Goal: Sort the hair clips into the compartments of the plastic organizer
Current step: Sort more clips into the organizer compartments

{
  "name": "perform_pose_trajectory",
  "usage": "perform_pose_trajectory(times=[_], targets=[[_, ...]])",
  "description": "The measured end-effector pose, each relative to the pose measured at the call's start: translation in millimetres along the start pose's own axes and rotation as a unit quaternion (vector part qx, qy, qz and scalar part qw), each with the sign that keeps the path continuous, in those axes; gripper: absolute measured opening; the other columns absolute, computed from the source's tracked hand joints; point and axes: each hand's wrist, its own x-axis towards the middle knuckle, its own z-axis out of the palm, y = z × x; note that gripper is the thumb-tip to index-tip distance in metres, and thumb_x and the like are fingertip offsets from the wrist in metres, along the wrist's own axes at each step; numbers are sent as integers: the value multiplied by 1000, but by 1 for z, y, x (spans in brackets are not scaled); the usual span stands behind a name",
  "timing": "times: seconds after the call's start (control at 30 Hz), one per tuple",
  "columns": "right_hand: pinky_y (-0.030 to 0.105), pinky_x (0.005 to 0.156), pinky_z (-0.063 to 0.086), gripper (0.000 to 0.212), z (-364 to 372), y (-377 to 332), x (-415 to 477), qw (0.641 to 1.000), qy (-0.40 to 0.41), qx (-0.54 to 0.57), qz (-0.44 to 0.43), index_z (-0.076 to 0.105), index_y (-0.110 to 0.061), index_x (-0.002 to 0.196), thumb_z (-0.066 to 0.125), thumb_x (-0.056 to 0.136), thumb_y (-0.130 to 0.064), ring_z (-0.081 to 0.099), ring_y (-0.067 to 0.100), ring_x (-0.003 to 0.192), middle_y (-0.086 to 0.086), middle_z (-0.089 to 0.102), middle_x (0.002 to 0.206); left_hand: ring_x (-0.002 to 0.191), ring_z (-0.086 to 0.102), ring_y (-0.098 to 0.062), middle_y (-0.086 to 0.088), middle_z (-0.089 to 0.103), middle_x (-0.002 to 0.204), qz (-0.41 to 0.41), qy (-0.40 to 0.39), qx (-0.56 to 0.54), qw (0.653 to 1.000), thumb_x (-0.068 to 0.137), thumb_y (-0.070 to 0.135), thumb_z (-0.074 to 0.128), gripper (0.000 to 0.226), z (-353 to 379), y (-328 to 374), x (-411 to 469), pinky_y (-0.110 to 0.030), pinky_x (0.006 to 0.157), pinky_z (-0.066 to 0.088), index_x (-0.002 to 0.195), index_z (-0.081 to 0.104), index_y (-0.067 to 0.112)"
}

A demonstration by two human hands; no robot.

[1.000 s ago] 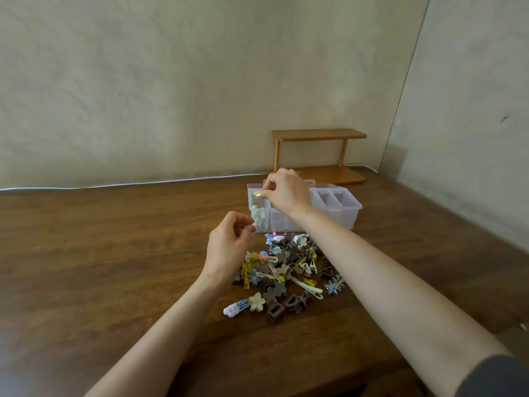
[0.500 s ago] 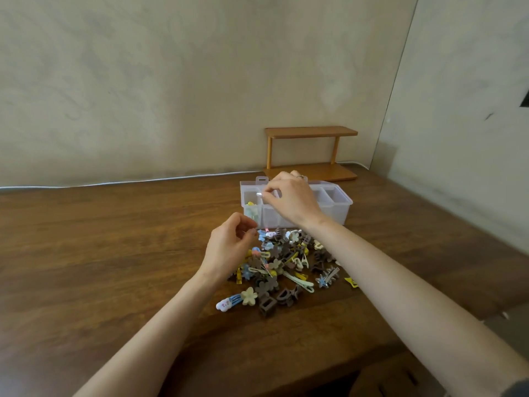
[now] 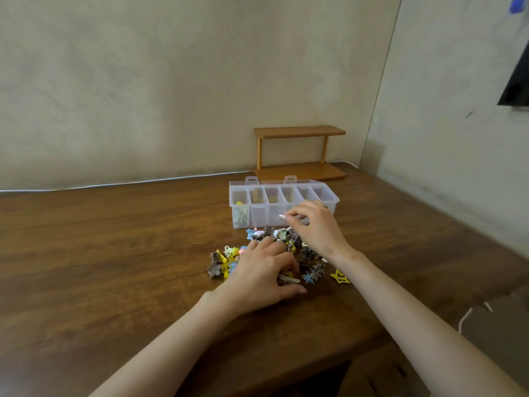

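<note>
shows clips [image 3: 226,262] heaped on worktop [image 3: 114,253], organizer [image 3: 266,216] just beyond. left hand [image 3: 263,270] nearer, cupped over clips, hold on any one unclear; right hand [image 3: 312,227] loosely curled, empty, above their far edge.

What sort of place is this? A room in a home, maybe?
Most likely a home room, though I cannot be sure: a wooden table set into a corner of plain walls, a small wooden shelf at the back, and a white cable along the wall.

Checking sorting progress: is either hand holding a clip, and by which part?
Cannot tell: left hand rests on the clip pile; right hand curls its fingers, contents hidden.
</note>
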Motion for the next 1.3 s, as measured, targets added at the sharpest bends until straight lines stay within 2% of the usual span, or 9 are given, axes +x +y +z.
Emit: perform_pose_trajectory(times=[0.23, 0.47, 0.53, 0.63, 0.7, 0.8, 0.97, 1.1, 1.3], targets=[[27, 77, 47, 18, -1, 10, -2, 999, 3, 25, 21, 71, -19, 84, 59, 90, -31, 53, 10, 90, -8, 61, 85, 96, 39, -9, 10, 50, 104, 16, 4, 11, 1000, 87, 47, 52, 24, 2, 0, -2, -24, 81, 30, 100, 56, 27], [22, 74, 44, 13, -4, 11, -4, 998, 11, 53, 42, 72, -17, 85, 64, 88, -27, 54, 9, 90, -9, 63, 86, 78, 48, -4, 15, 54, 78, -32, 117, -155, 980, 82, 44, 50, 19, -9, -10, -1, -26, 73, 44, 85, 53, 25], [25, 73, 46, 7, -10, 8, -5, 998, -21, 39, 50, 72, -22, 82, 67, 84, -28, 54, 8, 87, -10, 64, 85, 76, 51, -5, 15, 54, 77, -53, 147, -189, 970, 81, 39, 54, 14, -13, -11, -2, -22, 70, 44, 85, 52, 25], [24, 64, 42, 5, -21, -1, -8, 989, -129, -8, 74, 68, -27, 79, 70, 81, -32, 54, 2, 77, -15, 62, 77, 76, 55, -6, 14, 56, 80, -97, 178, -222, 954, 82, 23, 62, 12, -16, -14, -3, -20, 70, 45, 85, 50, 25], [21, 58, 36, 10, -23, -8, -11, 979, -183, -61, 71, 67, -29, 81, 71, 79, -37, 53, 0, 74, -17, 59, 76, 77, 56, -8, 12, 56, 80, -125, 190, -221, 948, 82, 19, 63, 14, -15, -19, -3, -25, 70, 48, 86, 51, 24], [18, 55, 29, 16, -22, -14, -16, 974, -184, -119, 52, 65, -29, 82, 72, 77, -42, 49, 0, 75, -18, 54, 75, 75, 56, -11, 7, 58, 80, -168, 205, -210, 941, 81, 17, 65, 15, -11, -27, -4, -34, 68, 51, 87, 51, 21], [25, 69, 34, 27, -15, -15, -20, 971, -139, -192, 31, 59, -29, 81, 69, 76, -53, 52, 11, 90, -10, 56, 87, 70, 58, -15, 2, 60, 76, -230, 237, -189, 925, 81, 18, 67, 15, -8, -35, -5, -40, 65, 53, 85, 52, 18], [25, 71, 36, 34, -15, -13, -21, 966, -147, -209, 31, 59, -28, 80, 64, 76, -62, 49, 10, 90, -8, 56, 93, 69, 58, -14, 4, 61, 74, -285, 276, -181, 900, 83, 23, 66, 14, -13, -42, -4, -39, 64, 53, 82, 53, 18], [24, 77, 36, 33, -16, -15, -20, 965, -159, -206, 29, 62, -27, 83, 63, 77, -59, 52, 12, 95, -8, 56, 93, 82, 52, -16, 8, 56, 77, -355, 309, -132, 873, 84, 31, 63, 16, -22, -68, 10, -34, 68, 45, 80, 54, 17]])
